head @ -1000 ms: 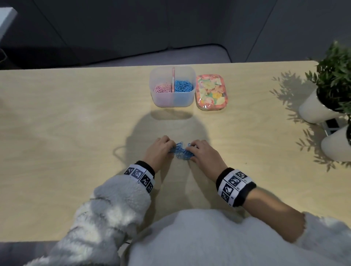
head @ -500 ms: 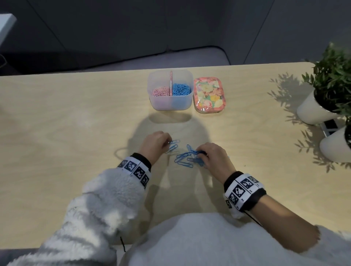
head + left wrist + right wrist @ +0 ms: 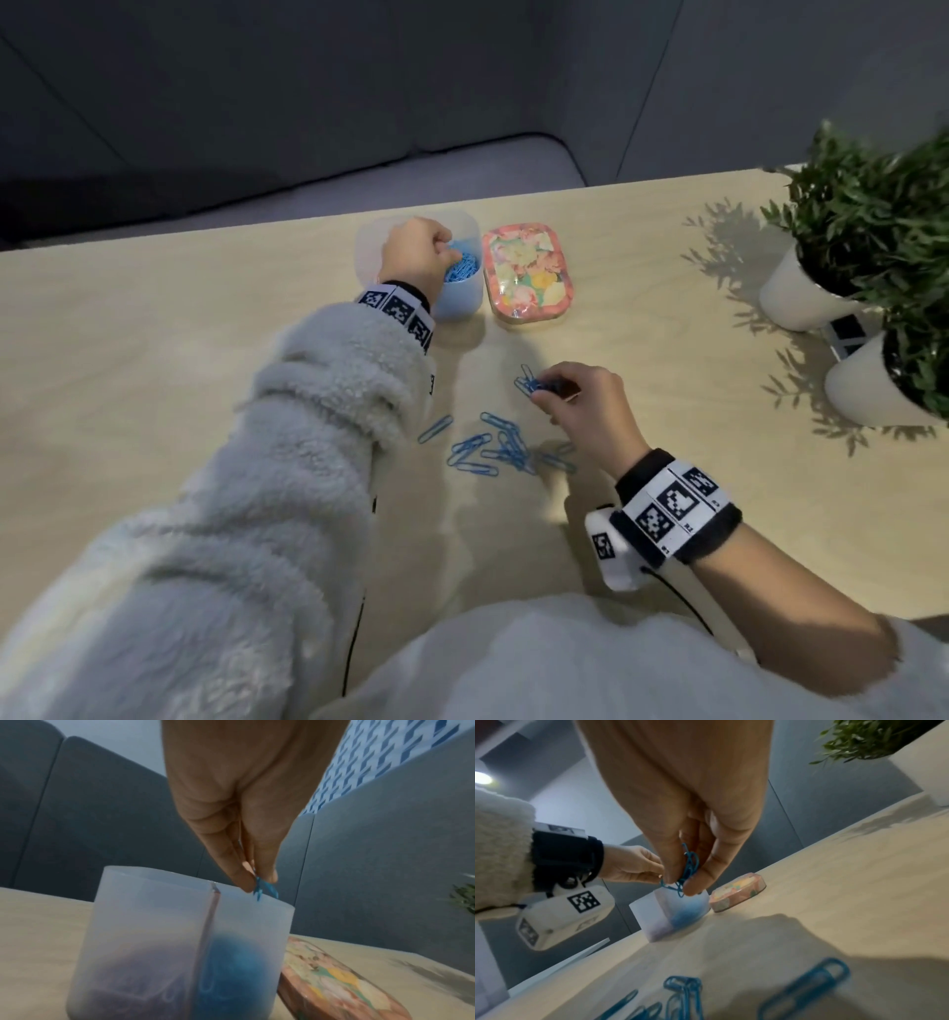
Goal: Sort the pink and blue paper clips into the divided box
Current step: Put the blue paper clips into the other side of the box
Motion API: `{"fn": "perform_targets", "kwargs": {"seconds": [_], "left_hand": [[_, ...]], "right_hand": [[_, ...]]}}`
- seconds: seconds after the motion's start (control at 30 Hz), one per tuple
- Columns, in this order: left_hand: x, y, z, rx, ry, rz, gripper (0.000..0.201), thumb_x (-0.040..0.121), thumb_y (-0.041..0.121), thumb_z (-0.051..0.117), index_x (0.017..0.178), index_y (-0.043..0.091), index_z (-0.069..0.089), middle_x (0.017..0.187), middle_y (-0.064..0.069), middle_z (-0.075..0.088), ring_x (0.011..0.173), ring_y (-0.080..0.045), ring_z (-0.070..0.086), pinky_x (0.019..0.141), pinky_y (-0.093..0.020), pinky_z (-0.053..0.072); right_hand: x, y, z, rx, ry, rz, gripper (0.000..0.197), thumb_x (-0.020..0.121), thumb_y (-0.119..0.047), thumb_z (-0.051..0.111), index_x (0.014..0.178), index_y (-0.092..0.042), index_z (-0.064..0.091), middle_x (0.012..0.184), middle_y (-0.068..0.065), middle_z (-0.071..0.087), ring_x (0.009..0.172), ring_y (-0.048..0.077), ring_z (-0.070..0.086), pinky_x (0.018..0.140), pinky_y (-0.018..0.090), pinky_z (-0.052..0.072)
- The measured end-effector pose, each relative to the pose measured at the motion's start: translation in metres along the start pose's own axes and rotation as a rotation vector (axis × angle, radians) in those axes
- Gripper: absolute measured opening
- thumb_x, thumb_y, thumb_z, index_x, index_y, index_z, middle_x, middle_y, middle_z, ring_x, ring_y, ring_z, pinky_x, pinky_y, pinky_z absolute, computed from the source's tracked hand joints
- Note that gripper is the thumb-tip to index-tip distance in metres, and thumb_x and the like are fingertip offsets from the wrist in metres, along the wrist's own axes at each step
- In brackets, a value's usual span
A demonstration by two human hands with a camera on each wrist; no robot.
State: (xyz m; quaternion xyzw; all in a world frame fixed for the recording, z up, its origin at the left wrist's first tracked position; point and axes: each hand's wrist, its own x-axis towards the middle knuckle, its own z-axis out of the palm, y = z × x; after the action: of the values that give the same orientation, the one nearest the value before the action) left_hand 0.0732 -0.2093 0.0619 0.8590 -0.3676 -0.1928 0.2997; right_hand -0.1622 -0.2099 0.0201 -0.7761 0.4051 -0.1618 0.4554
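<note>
Reaching over the frosted plastic divided box (image 3: pixel 462 303), left hand (image 3: pixel 413 252) pinches blue wire paper clips (image 3: pixel 259 890) above its blue side; right hand (image 3: pixel 585 406) pinches a blue clip bunch (image 3: pixel 529 383) above loose blue clips (image 3: pixel 493 452) on the wooden tabletop (image 3: pixel 154 360).

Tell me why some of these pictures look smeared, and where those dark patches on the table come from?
Left wrist view: the divided box is smeared by motion. Right wrist view: the near blue paper clips are out of focus. Head view: arm shadows darken the table, and the potted plants cast leaf shadows.
</note>
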Motion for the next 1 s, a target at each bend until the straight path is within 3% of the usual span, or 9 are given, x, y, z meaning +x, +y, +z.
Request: {"fn": "perform_targets", "kwargs": {"seconds": [0.07,0.13,0.2,0.33,0.43,0.57,0.73,0.83,1.0], "left_hand": [[-0.001,0.001,0.001,0.033,-0.029,0.003,0.025,0.082,0.017,0.063,0.062,0.025,0.049,0.08,-0.01,0.058,0.087,-0.03,0.059,0.089,-0.041,0.05],[-0.006,0.0,-0.001,-0.01,-0.023,0.017,0.006,0.084,0.018,0.06,0.081,0.014,0.063,0.085,-0.007,0.06,0.095,-0.03,0.06,0.089,-0.037,0.048],[-0.014,-0.009,-0.002,-0.035,0.047,0.059,0.024,0.083,0.015,0.057,0.104,0.005,0.064,0.096,-0.011,0.065,0.099,-0.029,0.06,0.089,-0.034,0.047],[-0.057,-0.032,-0.002,-0.035,0.014,0.167,0.023,0.082,0.009,0.059,0.103,0.003,0.066,0.104,-0.016,0.066,0.094,-0.029,0.061,0.085,-0.031,0.047],[-0.096,-0.061,0.009,0.135,-0.092,0.168,0.025,0.08,0.018,0.066,0.104,0.011,0.067,0.109,-0.014,0.06,0.108,-0.031,0.051,0.094,-0.031,0.033],[-0.13,-0.09,0.018,0.185,-0.23,0.064,0.033,0.083,0.024,0.065,0.113,0.013,0.062,0.12,-0.01,0.054,0.116,-0.029,0.039,0.098,-0.027,0.027],[-0.149,-0.099,0.023,0.191,-0.299,0.022,0.053,0.077,0.035,0.07,0.123,0.013,0.054,0.122,-0.009,0.049,0.115,-0.027,0.041,0.098,-0.031,0.033],[-0.155,-0.099,0.028,0.181,-0.313,0.0,0.077,0.067,0.042,0.077,0.13,0.011,0.046,0.123,-0.01,0.046,0.115,-0.027,0.04,0.101,-0.034,0.036],[-0.163,-0.105,0.038,0.204,-0.311,0.029,0.083,0.062,0.043,0.08,0.13,0.01,0.045,0.12,-0.011,0.043,0.112,-0.028,0.042,0.099,-0.033,0.036]], "right_hand": [[0.012,-0.01,-0.003,-0.001,-0.004,-0.03,0.013,0.08,-0.011,0.07,0.091,-0.005,0.071,0.077,-0.002,0.064,0.067,0.013,0.058,0.074,0.036,0.056],[0.031,-0.025,-0.006,-0.031,-0.005,-0.074,0.012,0.08,-0.011,0.07,0.089,-0.004,0.07,0.076,0.0,0.063,0.065,0.014,0.056,0.07,0.032,0.052],[0.056,-0.043,-0.005,-0.041,0.009,-0.119,0.01,0.079,-0.011,0.07,0.085,-0.003,0.07,0.073,0.003,0.061,0.065,0.016,0.054,0.068,0.032,0.049],[0.104,-0.076,0.01,-0.056,0.089,-0.143,0.009,0.074,-0.009,0.069,0.073,-0.001,0.064,0.062,0.001,0.05,0.059,0.012,0.043,0.058,0.026,0.032],[0.135,-0.091,0.023,-0.044,0.092,-0.076,0.017,0.076,-0.012,0.068,0.086,0.002,0.068,0.068,0.004,0.055,0.069,0.019,0.059,0.056,0.018,0.04],[0.164,-0.093,0.038,-0.041,-0.009,0.041,0.015,0.078,-0.005,0.064,0.081,0.009,0.064,0.067,0.007,0.054,0.086,0.037,0.067,0.079,0.049,0.055],[0.158,-0.097,0.03,-0.058,-0.061,0.047,0.028,0.091,-0.004,0.042,0.098,0.011,0.065,0.104,0.022,0.066,0.084,0.022,0.06,0.09,0.042,0.053],[0.133,-0.086,0.017,-0.023,-0.011,-0.021,0.029,0.088,-0.004,0.042,0.092,0.016,0.062,0.101,0.035,0.063,0.077,0.024,0.055,0.086,0.048,0.052],[0.054,-0.023,-0.014,-0.35,-0.332,0.075,0.013,0.083,-0.018,0.065,0.078,-0.007,0.06,0.079,0.008,0.059,0.069,0.02,0.054,0.064,0.026,0.04]]}}
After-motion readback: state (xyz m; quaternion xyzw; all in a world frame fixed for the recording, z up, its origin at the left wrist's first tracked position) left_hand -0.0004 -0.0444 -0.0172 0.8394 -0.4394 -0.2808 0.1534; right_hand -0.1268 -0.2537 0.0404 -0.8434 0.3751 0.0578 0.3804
